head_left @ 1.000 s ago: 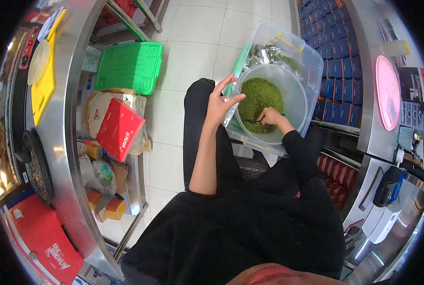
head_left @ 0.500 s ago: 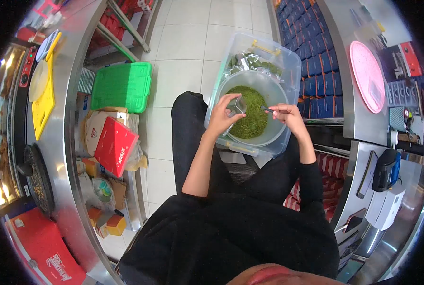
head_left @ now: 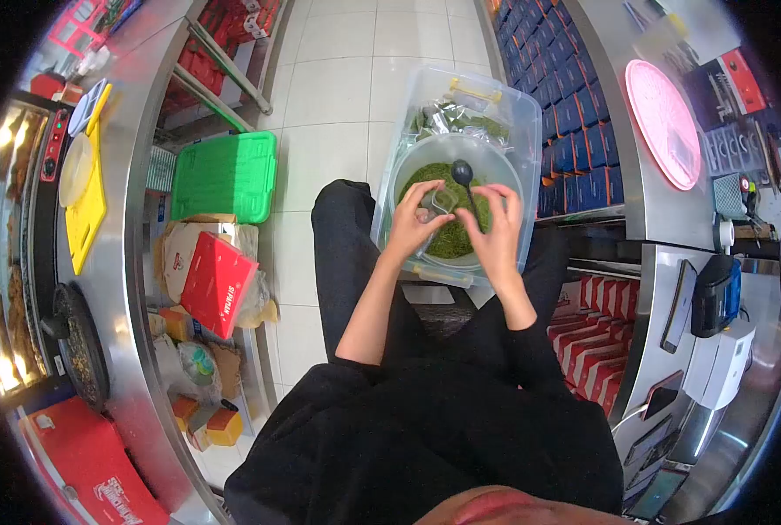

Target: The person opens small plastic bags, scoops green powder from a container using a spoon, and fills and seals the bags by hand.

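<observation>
Left hand (head_left: 412,221) pinches clear plastic bag (head_left: 444,201); right hand (head_left: 497,238), fingers curved, holds black spoon (head_left: 462,171) by handle, both above green flakes (head_left: 420,178) in round translucent tub (head_left: 497,162).

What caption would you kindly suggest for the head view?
Left grip on a clear pouch, right grip on a dark spoon, above a tub of green flakes.

Pale, glossy square tiles with thin grout lines cover the floor (head_left: 329,96), which runs as an aisle between two stainless-steel counters, the left tabletop (head_left: 128,245) and the right tabletop (head_left: 670,214). Shelving with metal posts (head_left: 228,74) stands under the left one; along its outer side, warm lamps (head_left: 7,376) glow inside a glass-fronted display case (head_left: 21,254).
</observation>
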Available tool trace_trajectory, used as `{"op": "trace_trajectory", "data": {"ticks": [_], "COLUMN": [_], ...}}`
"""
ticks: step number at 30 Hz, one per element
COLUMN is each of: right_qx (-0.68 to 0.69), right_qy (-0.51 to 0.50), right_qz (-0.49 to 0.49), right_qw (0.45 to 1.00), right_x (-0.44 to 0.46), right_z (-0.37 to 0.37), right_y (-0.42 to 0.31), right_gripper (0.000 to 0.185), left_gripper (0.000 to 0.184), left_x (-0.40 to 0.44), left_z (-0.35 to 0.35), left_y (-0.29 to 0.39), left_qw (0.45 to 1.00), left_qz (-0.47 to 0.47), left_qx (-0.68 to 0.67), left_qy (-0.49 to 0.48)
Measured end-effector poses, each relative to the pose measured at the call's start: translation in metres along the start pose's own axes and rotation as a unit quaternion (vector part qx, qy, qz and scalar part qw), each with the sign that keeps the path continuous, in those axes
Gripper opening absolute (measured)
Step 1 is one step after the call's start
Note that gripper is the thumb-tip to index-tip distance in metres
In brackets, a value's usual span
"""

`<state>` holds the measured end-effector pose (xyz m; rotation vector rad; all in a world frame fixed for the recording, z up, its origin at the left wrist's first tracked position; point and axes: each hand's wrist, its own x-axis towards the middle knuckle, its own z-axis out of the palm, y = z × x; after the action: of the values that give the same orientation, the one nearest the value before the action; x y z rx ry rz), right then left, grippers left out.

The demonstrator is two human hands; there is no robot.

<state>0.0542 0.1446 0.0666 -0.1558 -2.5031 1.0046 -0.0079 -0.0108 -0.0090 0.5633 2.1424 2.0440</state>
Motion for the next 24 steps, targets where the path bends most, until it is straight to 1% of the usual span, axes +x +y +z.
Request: {"op": "trace_trajectory", "data": {"ticks": [1,3,4,5,7,8,9,11,12,14,15,17,21,23,24], "right_qx": [-0.001,-0.019,-0.024,-0.024,0.110,0.156,0.155,0.325,0.324,0.448,0.448,0.451,0.436,0.404,0.403], "right_qy": [0.004,-0.052,-0.027,-0.027,-0.056,-0.063,-0.069,-0.101,-0.102,-0.058,-0.057,-0.066,-0.074,-0.080,-0.077], "right_qz": [0.003,-0.036,-0.042,-0.043,0.023,0.033,0.034,0.139,0.139,0.139,0.140,0.147,0.168,0.144,0.145], "right_qw": [1.000,0.998,0.998,0.998,0.992,0.985,0.985,0.930,0.930,0.881,0.881,0.878,0.881,0.900,0.900], "right_x": [0.001,0.000,0.002,0.003,0.003,0.002,-0.001,-0.007,-0.008,-0.011,-0.011,-0.012,-0.011,-0.012,-0.010], "right_z": [0.006,0.014,0.017,0.019,0.019,0.017,0.017,0.019,0.020,0.021,0.021,0.019,0.018,0.026,0.023], "right_y": [0.001,0.003,0.006,0.013,0.026,0.027,0.032,0.047,0.048,0.050,0.049,0.047,0.037,0.048,0.044], "right_gripper": [0.019,0.019,0.016,0.016,0.012,0.016,0.016,0.035,0.035,0.061,0.061,0.073,0.073,0.074,0.074], "left_gripper": [0.063,0.061,0.046,0.046,0.026,0.012,0.012,0.008,0.008,0.009,0.009,0.008,0.007,0.007,0.007], "left_x": [-0.001,-0.004,-0.005,-0.003,-0.004,-0.002,-0.003,-0.001,-0.001,-0.002,-0.002,-0.002,-0.005,-0.005,-0.005], "left_z": [0.002,0.007,0.008,0.007,0.006,0.001,-0.003,-0.008,-0.007,-0.008,-0.007,-0.005,-0.002,-0.001,0.000], "left_y": [0.004,0.013,0.019,0.015,-0.005,-0.015,-0.013,-0.007,-0.005,-0.002,0.003,0.012,0.014,0.014,0.013], "left_qw": [1.000,0.998,0.999,0.999,0.992,0.994,0.993,0.994,0.994,0.995,0.995,0.991,0.986,0.992,0.992], "left_qz": [0.001,-0.046,-0.033,-0.033,-0.007,0.006,0.003,-0.052,-0.052,-0.066,-0.067,-0.075,-0.097,-0.078,-0.078], "left_qx": [0.000,0.030,0.039,0.039,-0.077,-0.050,-0.052,-0.079,-0.081,-0.075,-0.075,-0.111,-0.137,-0.090,-0.090], "left_qy": [-0.005,-0.019,0.004,0.004,0.099,0.102,0.106,0.053,0.054,0.016,0.015,0.016,-0.015,-0.028,-0.031]}}
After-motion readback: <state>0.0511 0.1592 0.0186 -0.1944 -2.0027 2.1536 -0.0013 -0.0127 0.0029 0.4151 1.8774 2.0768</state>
